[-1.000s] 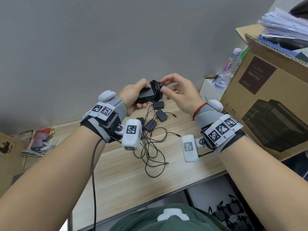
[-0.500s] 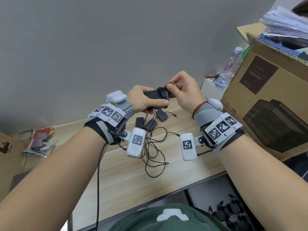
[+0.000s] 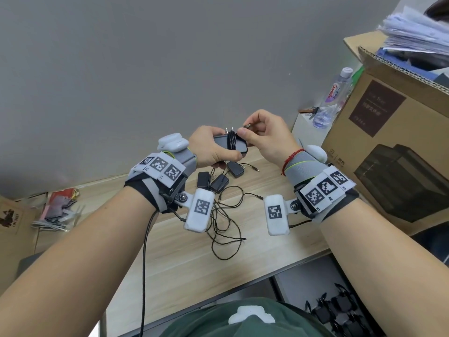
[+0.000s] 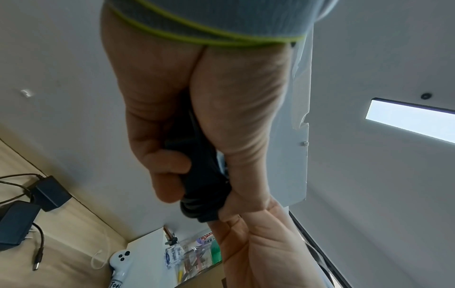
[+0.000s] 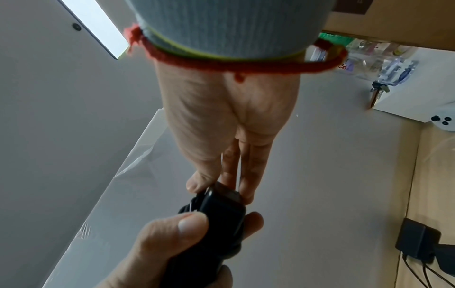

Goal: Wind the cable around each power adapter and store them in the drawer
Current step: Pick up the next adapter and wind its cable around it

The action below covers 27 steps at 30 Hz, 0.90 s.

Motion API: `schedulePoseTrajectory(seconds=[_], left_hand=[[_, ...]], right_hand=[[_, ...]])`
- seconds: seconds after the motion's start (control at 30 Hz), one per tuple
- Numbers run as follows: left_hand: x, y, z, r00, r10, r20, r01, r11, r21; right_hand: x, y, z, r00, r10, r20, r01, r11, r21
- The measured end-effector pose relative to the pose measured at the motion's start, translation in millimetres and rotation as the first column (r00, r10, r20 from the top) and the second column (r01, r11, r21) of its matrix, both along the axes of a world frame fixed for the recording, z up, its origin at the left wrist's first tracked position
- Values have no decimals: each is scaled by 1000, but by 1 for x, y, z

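Note:
A black power adapter (image 3: 224, 144) is held in the air above the desk, its cable wound (image 3: 232, 142) round its middle and its two prongs pointing up. My left hand (image 3: 211, 152) grips the adapter's body (image 4: 202, 181). My right hand (image 3: 261, 136) pinches the cable's plug end (image 3: 247, 125) beside the coil, fingers against the adapter (image 5: 221, 206). Three more black adapters (image 3: 218, 182) lie on the desk below with their cables tangled (image 3: 226, 222). The drawer shows in no view.
The wooden desk (image 3: 170, 251) runs to a wall behind. A large cardboard box (image 3: 388, 152) stands at the right, a plastic bottle (image 3: 332, 98) and a white box (image 3: 306, 125) beside it. Wrappers (image 3: 58, 207) lie at the far left. A white controller (image 4: 120, 263) lies near the white box.
Both hands have turned the adapter so its flat face is up and the prongs point upward. My right hand has brought the cable's plug end up beside the coil.

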<state>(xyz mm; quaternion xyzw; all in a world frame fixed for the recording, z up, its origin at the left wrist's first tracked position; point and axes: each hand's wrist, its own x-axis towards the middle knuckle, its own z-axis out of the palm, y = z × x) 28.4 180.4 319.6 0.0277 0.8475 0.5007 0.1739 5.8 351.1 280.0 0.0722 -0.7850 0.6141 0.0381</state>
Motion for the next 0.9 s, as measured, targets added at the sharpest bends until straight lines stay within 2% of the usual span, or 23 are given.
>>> schedulePoseTrajectory(seconds=[0.27,0.43,0.53,0.63,0.77,0.9], left_hand=[[-1,4,-5,999,-18,-26,17,999,-40],[-4,4,-12,999,-35,-15,34,999,-39],[-5,5,-19,999,-48,-11,47,997,-59],[-4,6,-23,997,-75,-4,75,995,-60],[-3,14,-36,993,-118,-23,115,987,-112],[-4,20,-51,989,-130,-64,114,972,-207]], right_hand=[[-2,2,-8,995,-100,24,98,993,69],[-1,3,-11,992,-46,116,52,998,-44],[0,6,-12,986,17,164,-14,1000,-22],[1,9,-16,982,-21,190,22,1000,2],[5,14,-30,963,-84,258,100,994,-52],[13,18,-38,951,-41,305,78,991,-111]])
